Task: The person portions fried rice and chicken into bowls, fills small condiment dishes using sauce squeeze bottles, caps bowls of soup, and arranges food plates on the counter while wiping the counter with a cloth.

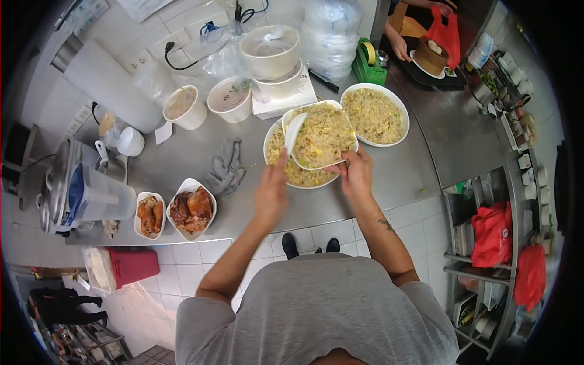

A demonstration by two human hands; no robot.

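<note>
My left hand [272, 190], somewhat blurred, grips the handle of a white spoon [295, 134], whose bowl rests on fried rice in a white squarish bowl [322, 135]. At that bowl's lower right rim, my right hand [357, 172] holds it tilted, fingers underneath and thumb at the edge. Beneath it lies a round white bowl of fried rice [272, 149], partly covered. Another round bowl of fried rice [375, 115] stands right beside them.
Lidded tubs [230, 100] and a white box [285, 100] stand behind. Grey cloth [226, 167] and two meat dishes [192, 210] [150, 216] lie left. A green tape dispenser [369, 64] stands at the back. Another person's hands [398, 45] hold a plate and red bag.
</note>
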